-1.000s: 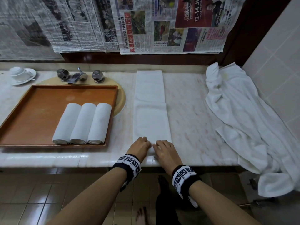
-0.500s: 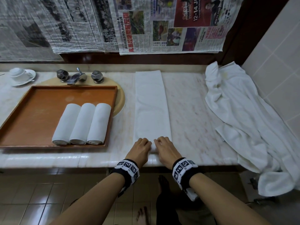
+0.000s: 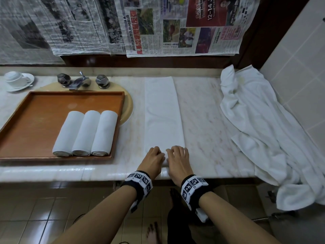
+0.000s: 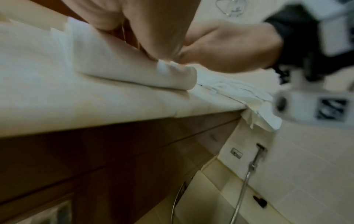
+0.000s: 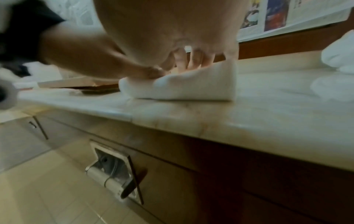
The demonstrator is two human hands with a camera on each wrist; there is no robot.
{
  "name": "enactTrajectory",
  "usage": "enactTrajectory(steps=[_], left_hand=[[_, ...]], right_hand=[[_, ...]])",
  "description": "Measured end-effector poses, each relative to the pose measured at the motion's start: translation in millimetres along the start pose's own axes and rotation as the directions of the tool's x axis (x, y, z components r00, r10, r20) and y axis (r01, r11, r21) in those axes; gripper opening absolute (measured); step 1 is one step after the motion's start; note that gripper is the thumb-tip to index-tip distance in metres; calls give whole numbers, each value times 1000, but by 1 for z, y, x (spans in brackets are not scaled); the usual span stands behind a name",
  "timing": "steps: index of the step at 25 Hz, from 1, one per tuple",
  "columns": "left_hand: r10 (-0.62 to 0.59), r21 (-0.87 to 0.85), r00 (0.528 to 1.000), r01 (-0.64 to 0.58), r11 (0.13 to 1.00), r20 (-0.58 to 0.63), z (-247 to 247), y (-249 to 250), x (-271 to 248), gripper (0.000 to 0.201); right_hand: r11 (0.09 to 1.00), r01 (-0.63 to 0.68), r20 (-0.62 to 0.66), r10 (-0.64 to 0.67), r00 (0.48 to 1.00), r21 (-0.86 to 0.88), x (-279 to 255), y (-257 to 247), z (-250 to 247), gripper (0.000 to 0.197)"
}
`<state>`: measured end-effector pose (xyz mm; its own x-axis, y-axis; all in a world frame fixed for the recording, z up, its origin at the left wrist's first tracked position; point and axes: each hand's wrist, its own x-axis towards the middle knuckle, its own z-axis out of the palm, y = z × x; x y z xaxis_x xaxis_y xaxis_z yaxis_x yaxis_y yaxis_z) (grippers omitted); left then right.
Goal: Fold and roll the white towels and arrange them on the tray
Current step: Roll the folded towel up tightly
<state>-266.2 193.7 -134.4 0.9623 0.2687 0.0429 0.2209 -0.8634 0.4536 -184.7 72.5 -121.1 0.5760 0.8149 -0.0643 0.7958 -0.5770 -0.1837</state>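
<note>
- Both hands curl over the near end of the folded towel [image 3: 162, 111]. My left hand [image 3: 152, 160] and my right hand [image 3: 177, 160] sit side by side, low in the middle of the head view, fingers bent down onto the cloth and thumbs tucked under the small roll.
- What changed: a second ago the hands were closer to the counter edge and more of the flat strip showed. Now they have moved a bit up the frame and the strip looks shorter. So the roll has begun and is getting fatter.
- From the right wrist view, the rolled end [image 5: 178, 86] is a soft, thick lump under my fingers [image 5: 193, 60].
- I think most of the rolling is still to do, since the strip runs far up toward the wall.
- Left of it, the tray [image 3: 35, 156] is smooth brown wood with a low rim. Three rolled towels [image 3: 86, 132] lie in it, touching, like fat white tubes.
- At the right of the frame a pile of loose towels [image 3: 263, 131] is crumpled and floppy and hangs off the counter [image 3: 207, 120].
- That counter is pale, shiny stone with faint veins.
</note>
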Motion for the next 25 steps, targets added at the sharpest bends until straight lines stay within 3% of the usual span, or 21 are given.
enactTrajectory(steps=[4,8,11,13,17,21,23,25], left_hand=[[-18,52,994,12,999,111,-7,-3,24,15],[-14,10,999,14,1000,-42,-3,4,10,15],[41,-48,995,-45,998,-90,7,3,-10,27],[76,-63,993,-82,995,-88,11,-2,-14,37],[28,-26,1000,-28,999,4,1,-9,4,37],[-22,41,998,19,999,66,-9,0,17,38],[-57,9,998,57,998,8,-7,5,9,31],[-25,-36,999,24,999,-33,-2,6,-4,31]], right_hand=[[996,76,-88,-80,993,-48,-11,2,14,58],[989,144,-145,-147,978,-26,9,15,11,36],[982,187,-116,-185,976,11,20,17,7,25],[981,191,-85,-187,979,39,14,16,4,40],[989,148,-75,-146,986,22,-1,10,4,62],[986,163,-118,-159,980,23,13,14,5,35],[984,155,-66,-150,987,89,22,16,2,39],[984,140,68,-148,987,112,27,16,-5,39]])
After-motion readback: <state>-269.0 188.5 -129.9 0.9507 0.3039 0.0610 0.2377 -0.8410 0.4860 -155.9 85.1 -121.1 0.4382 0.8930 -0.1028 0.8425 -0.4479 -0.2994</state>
